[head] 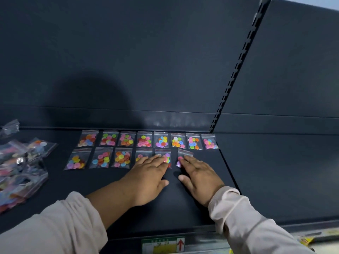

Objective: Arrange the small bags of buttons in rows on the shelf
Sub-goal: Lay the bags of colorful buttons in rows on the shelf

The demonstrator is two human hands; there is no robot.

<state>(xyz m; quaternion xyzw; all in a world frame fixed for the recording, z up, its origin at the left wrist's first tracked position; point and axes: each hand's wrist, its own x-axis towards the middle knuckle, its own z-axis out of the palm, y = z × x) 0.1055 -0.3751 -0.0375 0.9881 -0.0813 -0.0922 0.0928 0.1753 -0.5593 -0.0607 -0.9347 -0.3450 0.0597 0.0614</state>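
Note:
Small clear bags of coloured buttons lie flat on the dark shelf [183,208]. A back row [145,139] of several bags runs along the rear wall. In front of it a second row [102,158] holds several more. My left hand [146,178] lies flat with straight fingers pressing on the fourth and fifth bag [165,155] of that front row. My right hand [198,177] lies flat too, its fingertips on the sixth bag [184,154], which sits slightly apart and askew to the right.
A loose heap of button bags [20,167] lies at the shelf's left end. The slotted upright [236,70] divides this bay from the one to the right. A price label strip [163,244] runs along the front edge.

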